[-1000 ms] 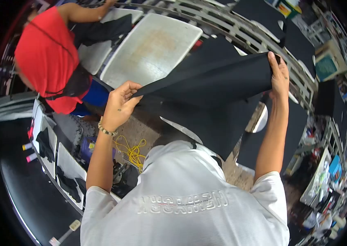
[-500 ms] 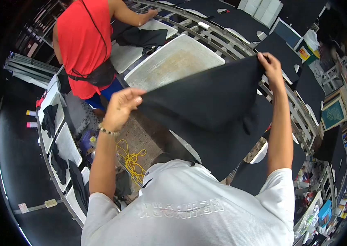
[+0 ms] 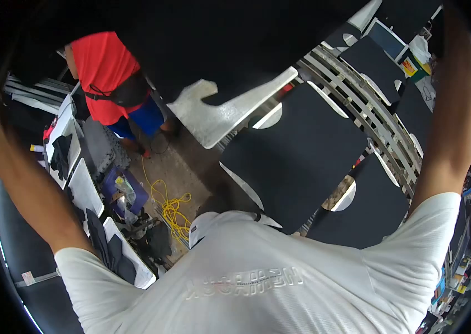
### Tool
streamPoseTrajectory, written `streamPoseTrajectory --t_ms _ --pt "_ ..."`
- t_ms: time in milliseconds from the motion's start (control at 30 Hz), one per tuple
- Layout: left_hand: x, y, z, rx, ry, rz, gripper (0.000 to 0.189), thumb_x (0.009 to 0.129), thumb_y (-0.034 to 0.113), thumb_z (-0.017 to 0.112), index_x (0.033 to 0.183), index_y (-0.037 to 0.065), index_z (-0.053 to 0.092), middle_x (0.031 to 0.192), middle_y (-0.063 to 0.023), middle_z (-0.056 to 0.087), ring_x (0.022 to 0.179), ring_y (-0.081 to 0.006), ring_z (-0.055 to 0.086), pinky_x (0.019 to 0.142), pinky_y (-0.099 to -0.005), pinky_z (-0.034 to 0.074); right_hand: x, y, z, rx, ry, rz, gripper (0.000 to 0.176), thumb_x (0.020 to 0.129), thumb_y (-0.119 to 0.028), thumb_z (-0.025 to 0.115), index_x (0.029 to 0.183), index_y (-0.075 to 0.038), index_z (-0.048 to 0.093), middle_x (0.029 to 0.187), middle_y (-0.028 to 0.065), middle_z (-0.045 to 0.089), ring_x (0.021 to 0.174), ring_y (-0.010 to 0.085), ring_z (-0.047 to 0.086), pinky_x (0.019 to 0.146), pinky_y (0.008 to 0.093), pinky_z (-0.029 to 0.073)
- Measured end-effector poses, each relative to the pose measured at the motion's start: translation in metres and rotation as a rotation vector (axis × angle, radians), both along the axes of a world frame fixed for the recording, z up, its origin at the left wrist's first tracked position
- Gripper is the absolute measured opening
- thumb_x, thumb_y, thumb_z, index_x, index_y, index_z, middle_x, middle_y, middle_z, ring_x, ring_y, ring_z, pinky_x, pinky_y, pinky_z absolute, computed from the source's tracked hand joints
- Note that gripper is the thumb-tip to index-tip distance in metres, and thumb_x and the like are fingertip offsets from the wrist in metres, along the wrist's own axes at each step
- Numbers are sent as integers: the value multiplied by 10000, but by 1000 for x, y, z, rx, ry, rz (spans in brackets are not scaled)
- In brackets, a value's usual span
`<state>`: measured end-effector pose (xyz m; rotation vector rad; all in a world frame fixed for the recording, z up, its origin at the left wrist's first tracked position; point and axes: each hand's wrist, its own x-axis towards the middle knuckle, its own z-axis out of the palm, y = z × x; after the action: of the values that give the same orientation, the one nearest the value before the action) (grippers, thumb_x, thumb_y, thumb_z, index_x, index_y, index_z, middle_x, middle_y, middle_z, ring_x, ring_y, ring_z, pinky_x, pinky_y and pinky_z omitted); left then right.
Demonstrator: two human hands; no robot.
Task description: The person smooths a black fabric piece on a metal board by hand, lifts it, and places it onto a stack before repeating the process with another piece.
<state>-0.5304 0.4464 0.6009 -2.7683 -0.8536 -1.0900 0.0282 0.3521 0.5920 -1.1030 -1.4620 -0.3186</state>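
A large black cloth (image 3: pixel 235 39) is spread high across the top of the view, hiding much of what lies behind it. My left forearm (image 3: pixel 35 189) reaches up to the left edge, where the wrist is blurred and the hand is lost in the dark border. On the other side, my right forearm (image 3: pixel 450 117) runs up past the top right, its hand out of sight. Below the cloth, a pale flat board (image 3: pixel 207 119) shows partly. Nearer me, another black cloth piece (image 3: pixel 302 150) lies flat over a board whose pale edges stick out.
A person in a red top (image 3: pixel 107 72) stands at the left. Yellow cord (image 3: pixel 174 214) lies coiled on the floor beside a purple bin (image 3: pixel 135 189). Metal rails (image 3: pixel 369 111) curve along the right, and boards with dark cloths (image 3: pixel 88 189) line the left.
Both my hands have gone from the middle up and outward, out of sight. The black cloth has risen and spread across the top, uncovering the cloth-covered board below.
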Motion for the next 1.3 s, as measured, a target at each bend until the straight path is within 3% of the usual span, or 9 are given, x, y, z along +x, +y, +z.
streamPoseTrajectory --t_ms 33,133,200,267,567,633,733,1033,1300 --pt "-72 43 -27 -259 -177 -6 419 955 198 573 1324 0 568 1282 -146 621 1205 -201 564 1045 -322 397 28 -9 -8 62 -239 -109 382 972 -309 550 1227 -38 463 920 187 607 801 329 610 716 443 527" --pt "-8 -85 -107 -108 -85 338 433 875 90 573 1272 -84 584 1240 -184 640 1201 -248 583 1056 -330 399 95 -50 -56 166 -725 -327 439 1004 -330 464 1179 66 390 991 311 590 874 449 598 780 520 507" --pt "-19 -113 -158 -189 6 179 439 767 2 553 1193 -76 623 1173 -180 662 1147 -270 612 1025 -345 424 107 -101 -150 -325 172 -18 350 1014 -379 533 1116 -52 605 949 38 620 869 155 575 821 283 453" --pt "10 -152 -195 -430 70 64 452 660 -46 510 1090 -62 649 1064 -170 680 1041 -275 649 945 -345 469 68 -149 -236 -230 834 456 300 1011 -306 540 1122 -38 620 955 66 658 877 188 621 797 334 494" --pt "64 -203 -411 -1036 155 -243 441 626 -136 502 1024 -44 668 976 -187 681 925 -350 668 818 -368 524 -2 -333 -500 -485 1628 65 336 937 -415 649 971 -84 694 914 11 692 723 110 657 604 244 508" --pt "62 -221 -438 -1028 182 -239 460 619 -148 495 1030 -40 671 985 -196 681 933 -356 663 829 -380 524 -15 -343 -532 -381 1689 -269 146 886 -207 740 962 -93 688 883 43 697 696 110 642 547 228 434" --pt "55 -237 -458 -992 242 -194 473 622 -154 504 1036 -18 689 969 -197 688 919 -353 663 828 -384 524 -26 -355 -550 -525 1618 -344 249 834 59 720 1027 -67 624 882 60 703 741 128 667 575 234 472" --pt "49 -291 -463 -934 272 -4 301 621 -91 669 899 17 707 858 -147 700 824 -336 664 735 -379 530 -10 -370 -572 -550 1620 -148 341 867 109 640 1152 -49 539 920 108 665 894 195 687 823 347 593" --pt "46 -312 -451 -969 263 151 185 729 -68 674 904 -13 700 821 -141 691 724 -253 646 689 -320 508 9 -386 -571 -649 1651 99 349 887 89 617 1228 24 583 735 -27 539 683 53 591 707 220 562"
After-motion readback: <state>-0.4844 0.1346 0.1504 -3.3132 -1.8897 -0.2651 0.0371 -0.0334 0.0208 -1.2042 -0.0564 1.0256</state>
